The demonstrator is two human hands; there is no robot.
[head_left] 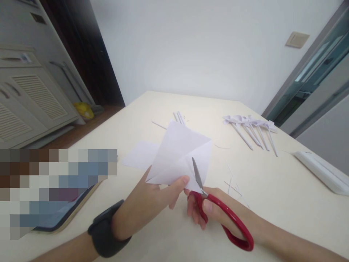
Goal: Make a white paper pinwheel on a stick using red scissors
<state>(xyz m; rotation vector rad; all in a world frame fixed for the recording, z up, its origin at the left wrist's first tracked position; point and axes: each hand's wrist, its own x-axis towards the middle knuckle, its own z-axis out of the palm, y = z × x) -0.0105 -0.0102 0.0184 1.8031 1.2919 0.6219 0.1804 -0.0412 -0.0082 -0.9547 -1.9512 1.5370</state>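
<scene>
A creased square of white paper is held up over the table by my left hand, thumb on top and the other fingers beneath. My right hand grips a pair of scissors by its red handles. One metal blade lies over the paper near its lower right corner, pointing toward the middle. The other blade is hidden behind the sheet. Another white paper sheet lies flat on the table, partly covered by the held one.
Paper pinwheels on rolled sticks lie at the right. Several paper rolls sit behind the held sheet, and thin paper strips are scattered to the right. A tablet, mostly pixelated, is at the left; a white object stands at the right edge.
</scene>
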